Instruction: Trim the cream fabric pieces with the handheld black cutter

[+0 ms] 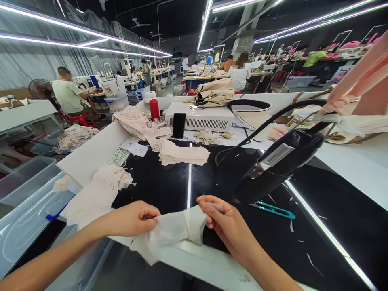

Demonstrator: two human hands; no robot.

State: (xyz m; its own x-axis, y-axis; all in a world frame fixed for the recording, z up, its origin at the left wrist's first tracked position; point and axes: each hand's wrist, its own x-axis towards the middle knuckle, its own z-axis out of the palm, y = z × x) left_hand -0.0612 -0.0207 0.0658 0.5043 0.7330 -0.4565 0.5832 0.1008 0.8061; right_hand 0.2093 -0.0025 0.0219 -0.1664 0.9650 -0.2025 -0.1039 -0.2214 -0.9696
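Note:
A small white fabric piece (174, 232) is stretched between both hands at the near edge of the black table (318, 226). My left hand (133, 218) pinches its left end with closed fingers. My right hand (226, 224) pinches its right end, thumb on top. A black iron-like tool (279, 161) hangs tilted just beyond my right hand. Teal thread snips (275, 210) lie on the table to the right of that hand.
Stacks of cream fabric pieces (97, 194) lie at left and further back (182, 153). A phone (178, 125) leans on a white box (201, 115) beside a red bottle (154, 109). Clear plastic bins (27, 210) stand at left. People sit at machines behind.

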